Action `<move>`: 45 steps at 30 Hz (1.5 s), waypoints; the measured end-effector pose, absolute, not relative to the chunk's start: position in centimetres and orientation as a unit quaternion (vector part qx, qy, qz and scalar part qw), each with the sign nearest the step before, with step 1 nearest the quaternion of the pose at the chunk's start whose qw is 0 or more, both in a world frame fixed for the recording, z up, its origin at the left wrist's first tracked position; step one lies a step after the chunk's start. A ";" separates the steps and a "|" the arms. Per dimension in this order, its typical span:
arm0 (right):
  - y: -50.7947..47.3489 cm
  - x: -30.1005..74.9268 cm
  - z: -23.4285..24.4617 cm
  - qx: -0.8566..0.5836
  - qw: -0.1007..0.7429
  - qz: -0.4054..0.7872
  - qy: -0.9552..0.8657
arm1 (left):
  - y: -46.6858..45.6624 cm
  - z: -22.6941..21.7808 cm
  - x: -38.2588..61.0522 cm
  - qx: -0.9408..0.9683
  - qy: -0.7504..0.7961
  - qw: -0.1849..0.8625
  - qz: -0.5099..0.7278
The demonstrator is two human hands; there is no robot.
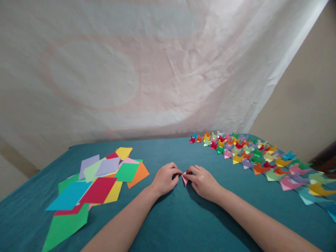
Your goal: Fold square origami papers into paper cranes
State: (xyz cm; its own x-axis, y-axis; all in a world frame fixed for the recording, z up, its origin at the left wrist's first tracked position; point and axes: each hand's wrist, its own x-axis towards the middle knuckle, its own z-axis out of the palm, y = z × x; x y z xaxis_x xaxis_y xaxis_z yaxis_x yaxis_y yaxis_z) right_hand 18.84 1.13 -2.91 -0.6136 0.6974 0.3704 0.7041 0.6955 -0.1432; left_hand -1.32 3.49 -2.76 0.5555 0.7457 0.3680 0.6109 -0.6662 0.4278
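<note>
A small pink folded paper [185,180] is between my two hands at the middle of the table, its narrow point towards me. My right hand [206,182] pinches its right side, the fingers over the top part. My left hand [166,178] is curled at its left edge, with the index fingertip at the paper's upper left corner and the thumb bent below. My fingers hide part of the folds.
Loose coloured paper sheets [98,190] lie overlapping on the left of the teal-covered table [157,224]. Rows of small folded paper birds [237,159] stand along the right side. A pale cloth [157,70] hangs behind the table.
</note>
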 end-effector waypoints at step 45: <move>2.0 19.0 -3.9 -0.408 0.275 0.023 -0.870 | 3.7 -1.6 -0.5 0.928 0.327 -0.118 0.136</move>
State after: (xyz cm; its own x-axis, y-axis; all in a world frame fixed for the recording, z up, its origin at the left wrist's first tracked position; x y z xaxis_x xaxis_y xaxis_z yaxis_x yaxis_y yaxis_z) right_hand 18.98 2.05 -3.90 -0.5154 0.7232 0.4597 0.6979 0.6655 -0.2646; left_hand -0.50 3.73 -1.60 0.7484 0.5753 0.3300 0.6396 -0.7576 -0.1299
